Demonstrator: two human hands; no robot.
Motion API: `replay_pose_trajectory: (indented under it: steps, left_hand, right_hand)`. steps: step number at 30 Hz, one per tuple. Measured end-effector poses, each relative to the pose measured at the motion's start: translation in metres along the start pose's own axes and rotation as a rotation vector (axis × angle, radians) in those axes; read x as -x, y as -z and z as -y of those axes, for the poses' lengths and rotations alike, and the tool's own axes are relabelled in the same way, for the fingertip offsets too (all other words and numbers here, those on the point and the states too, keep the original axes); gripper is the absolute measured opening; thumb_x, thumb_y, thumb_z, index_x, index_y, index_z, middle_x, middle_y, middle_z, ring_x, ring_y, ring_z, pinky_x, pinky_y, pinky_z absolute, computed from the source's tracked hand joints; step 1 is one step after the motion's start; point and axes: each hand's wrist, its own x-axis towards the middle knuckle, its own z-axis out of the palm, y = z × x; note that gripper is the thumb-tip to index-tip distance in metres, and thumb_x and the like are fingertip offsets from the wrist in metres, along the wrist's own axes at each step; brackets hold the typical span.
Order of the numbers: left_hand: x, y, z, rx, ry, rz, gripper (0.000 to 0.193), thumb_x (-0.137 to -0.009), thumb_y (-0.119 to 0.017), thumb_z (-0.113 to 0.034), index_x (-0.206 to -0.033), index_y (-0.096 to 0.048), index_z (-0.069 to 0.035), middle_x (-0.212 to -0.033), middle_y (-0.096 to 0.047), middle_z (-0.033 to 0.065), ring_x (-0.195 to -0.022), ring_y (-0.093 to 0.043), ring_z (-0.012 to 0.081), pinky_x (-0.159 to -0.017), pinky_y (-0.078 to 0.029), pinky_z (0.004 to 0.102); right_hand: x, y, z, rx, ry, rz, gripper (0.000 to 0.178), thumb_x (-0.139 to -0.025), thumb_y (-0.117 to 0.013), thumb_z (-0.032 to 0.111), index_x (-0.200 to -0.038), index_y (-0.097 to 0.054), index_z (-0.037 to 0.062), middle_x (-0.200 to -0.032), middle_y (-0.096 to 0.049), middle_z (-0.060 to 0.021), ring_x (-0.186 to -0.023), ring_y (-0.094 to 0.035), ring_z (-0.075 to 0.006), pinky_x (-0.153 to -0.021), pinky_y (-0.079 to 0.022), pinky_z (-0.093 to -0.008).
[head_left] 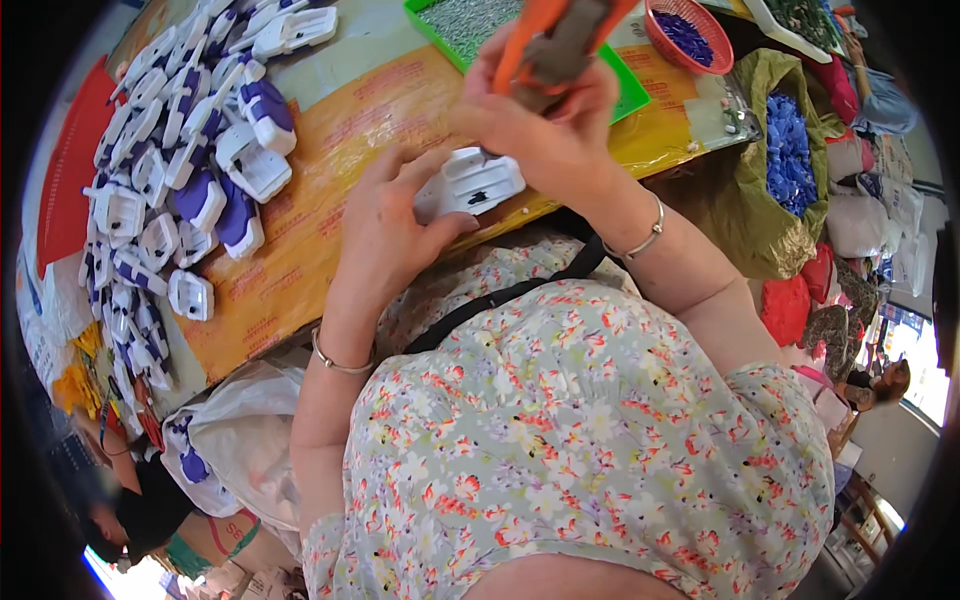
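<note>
On the yellow-covered table (290,200), near its front edge, lies a small white plastic casing (485,180) with moulded compartments and a dark piece inside. My left hand (388,212) grips its left end, thumb on the near side and fingers over the far side. Just beyond the casing, my right hand (565,145) is closed around the lower part of an orange and grey tool (565,45). The tool's exact kind is hard to make out, and its working end is hidden by my fingers.
White and purple plastic casings (190,130) are heaped at the left. A green tray (630,95) of small silvery pieces stands behind my right hand, with a red basket (700,66) of purple pieces beyond. An olive sack (720,215) of blue parts stands at the right.
</note>
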Motion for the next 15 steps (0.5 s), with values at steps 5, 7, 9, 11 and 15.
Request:
replay_pose_trajectory:
  steps: [5, 7, 9, 11, 15]
  left_hand:
    - [0.01, 0.0, 0.001, -0.071, 0.104, -0.028, 0.065, -0.068, -0.082, -0.012, -0.129, -0.06, -0.005, -0.109, -0.058, 0.0135, -0.093, -0.062, 0.0267, -0.071, -0.053, 0.0339]
    - [0.014, 0.002, 0.002, -0.048, 0.094, -0.029, 0.066, -0.069, -0.081, -0.011, -0.13, -0.059, -0.005, -0.108, -0.058, 0.0134, -0.092, -0.061, 0.0269, -0.07, -0.053, 0.034]
    - [0.011, 0.002, 0.0, -0.028, 0.082, -0.027, 0.066, -0.069, -0.081, -0.01, -0.131, -0.058, -0.005, -0.107, -0.057, 0.0134, -0.09, -0.061, 0.0271, -0.07, -0.052, 0.0341]
    - [0.007, 0.003, -0.005, 0.121, 0.171, 0.002, 0.066, -0.069, -0.082, -0.013, -0.129, -0.057, 0.0, -0.107, -0.056, 0.0197, -0.099, -0.058, 0.0372, -0.085, -0.049, 0.043]
    - [0.005, 0.002, -0.006, 0.064, 0.159, 0.001, 0.065, -0.069, -0.081, -0.013, -0.128, -0.057, 0.0, -0.106, -0.055, 0.0197, -0.098, -0.058, 0.0369, -0.083, -0.049, 0.0432]
  right_hand:
    - [-0.001, 0.009, 0.024, 0.025, -0.004, -0.205, 0.045, -0.077, -0.081, -0.001, -0.113, -0.054, 0.0022, -0.082, -0.063, -0.0051, -0.067, -0.061, -0.0089, -0.059, -0.05, -0.0229]
    - [-0.011, 0.029, 0.046, 0.113, 0.024, -0.181, 0.039, -0.082, -0.077, 0.002, -0.113, -0.054, 0.0024, -0.082, -0.063, -0.005, -0.065, -0.06, -0.0101, -0.058, -0.049, -0.0226]
    - [-0.015, 0.055, 0.039, 0.066, 0.043, -0.21, 0.028, -0.088, -0.073, 0.005, -0.108, -0.054, 0.0025, -0.079, -0.061, -0.0047, -0.062, -0.06, -0.0125, -0.057, -0.049, -0.0255]
    - [-0.017, 0.073, 0.03, 0.2, 0.128, -0.227, 0.024, -0.088, -0.072, 0.006, -0.104, -0.054, 0.0024, -0.076, -0.06, -0.0045, -0.061, -0.059, -0.0127, -0.056, -0.05, -0.0284]
    - [-0.014, 0.082, 0.022, 0.201, 0.11, -0.276, 0.024, -0.088, -0.072, 0.004, -0.103, -0.054, 0.0021, -0.076, -0.059, -0.0044, -0.062, -0.059, -0.0128, -0.057, -0.05, -0.0284]
